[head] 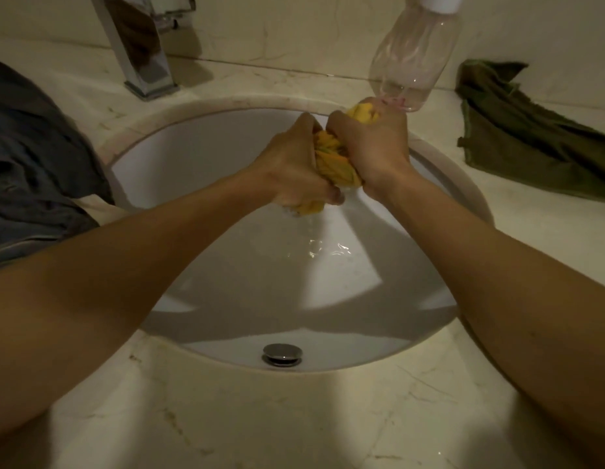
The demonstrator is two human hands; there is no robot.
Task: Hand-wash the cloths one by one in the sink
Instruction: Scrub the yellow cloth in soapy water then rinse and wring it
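A wet yellow cloth (331, 160) is bunched and twisted between both hands above the white sink (192, 157). My left hand (287, 167) grips its lower end. My right hand (372, 147) grips its upper end, where a yellow tuft sticks out. Water drips from the cloth into the basin and splashes on the sink floor. A dark grey cloth (33, 157) lies heaped on the counter at the left. An olive green cloth (524, 130) lies on the counter at the right.
A chrome faucet (138, 45) stands at the back left of the basin. A clear plastic bottle (416, 52) with a white cap stands at the back right rim, close behind my right hand. The metal drain plug (282, 354) sits near the front. Marble counter (294, 418) surrounds the sink.
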